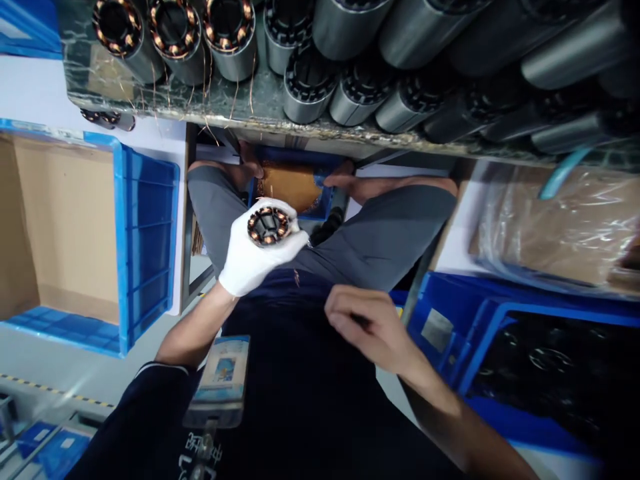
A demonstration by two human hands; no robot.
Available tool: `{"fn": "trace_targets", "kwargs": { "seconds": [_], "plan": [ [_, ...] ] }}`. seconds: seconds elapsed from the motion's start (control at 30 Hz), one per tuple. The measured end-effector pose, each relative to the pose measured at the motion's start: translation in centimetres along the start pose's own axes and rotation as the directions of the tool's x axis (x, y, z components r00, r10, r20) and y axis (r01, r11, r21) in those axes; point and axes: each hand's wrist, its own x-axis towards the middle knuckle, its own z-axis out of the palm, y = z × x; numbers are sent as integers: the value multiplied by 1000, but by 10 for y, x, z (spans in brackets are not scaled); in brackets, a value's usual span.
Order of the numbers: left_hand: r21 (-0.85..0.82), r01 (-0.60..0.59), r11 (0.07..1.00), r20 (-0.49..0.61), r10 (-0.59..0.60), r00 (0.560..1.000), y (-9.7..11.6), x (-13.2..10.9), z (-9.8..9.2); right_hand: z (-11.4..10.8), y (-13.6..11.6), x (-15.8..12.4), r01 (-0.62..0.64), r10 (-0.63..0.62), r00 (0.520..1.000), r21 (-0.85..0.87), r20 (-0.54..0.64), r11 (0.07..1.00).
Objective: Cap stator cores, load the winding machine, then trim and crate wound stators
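My left hand (260, 250), in a white glove, is wrapped round a motor stator (269, 227) above my lap. The stator's slotted end faces up, with copper windings round its black ring and thin wire ends sticking out. My right hand (367, 327) is bare and sits lower and to the right, apart from the stator. Its fingers are curled in with the thumb against them, and whatever they may hold is hidden. A short piece of copper wire (297, 277) shows between the hands against the dark shirt.
Wound stators (230, 40) with loose wire ends stand at the left of the worn bench (270, 110); several unwound stators (310, 87) fill its right. A cardboard-lined blue crate (150, 233) is at left, another blue crate (480, 347) with black parts at right. A blue bin (327, 203) lies between my feet.
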Motion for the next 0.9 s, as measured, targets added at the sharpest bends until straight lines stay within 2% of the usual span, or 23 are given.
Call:
{"fn": "trace_targets", "kwargs": {
  "seconds": [0.03,0.1,0.17,0.23,0.3,0.37,0.43,0.47,0.53,0.57,0.6,0.63,0.67,0.73,0.77,0.83,0.87,0.9],
  "plan": [
    [137,-110,984,22,108,994,5,-1,-3,-5,-2,1,-45,47,994,23,-95,999],
    [290,-237,927,122,209,970,16,-5,-7,-11,-10,14,-103,122,963,93,-239,990],
    [341,-281,897,231,209,950,24,-12,-8,-12,-18,36,-128,176,946,184,-274,975],
    [380,-309,872,293,203,934,27,-19,-6,-10,-25,57,-127,193,946,251,-261,960],
    [437,-319,841,290,204,935,25,-27,-2,-7,-27,71,-104,181,939,259,-294,960],
    [503,-304,809,229,214,950,21,-34,4,-3,-26,74,-81,154,923,213,-352,974],
    [539,-319,780,154,281,947,16,-39,9,-1,-24,69,-72,133,915,172,-380,983],
    [534,-374,758,129,364,922,12,-40,12,0,-23,65,-68,129,918,171,-374,983],
    [489,-528,694,114,550,827,6,-40,14,0,-23,59,-73,137,936,203,-325,977],
    [456,-594,663,111,620,777,4,-39,13,-1,-22,58,-81,146,943,220,-298,972],
    [422,-633,649,115,655,747,2,-39,12,-4,-22,56,-93,157,948,232,-276,968],
    [392,-638,663,123,650,750,2,-38,10,-7,-21,56,-107,171,950,240,-262,965],
    [367,-611,701,134,610,781,2,-37,8,-11,-20,56,-122,188,947,250,-262,961],
    [312,-527,791,160,503,850,6,-35,2,-22,-19,55,-104,192,926,269,-325,957],
    [292,-489,822,170,459,872,8,-34,-1,-28,-20,54,-46,143,910,247,-389,968],
    [288,-456,842,176,422,889,15,-31,-6,-37,-25,50,99,-68,854,33,-515,995],
    [297,-458,838,177,423,889,18,-30,-7,-39,-29,47,145,-202,826,-149,-527,978],
    [308,-460,833,182,423,887,21,-29,-7,-39,-34,45,164,-319,817,-338,-481,927]
  ]
}}
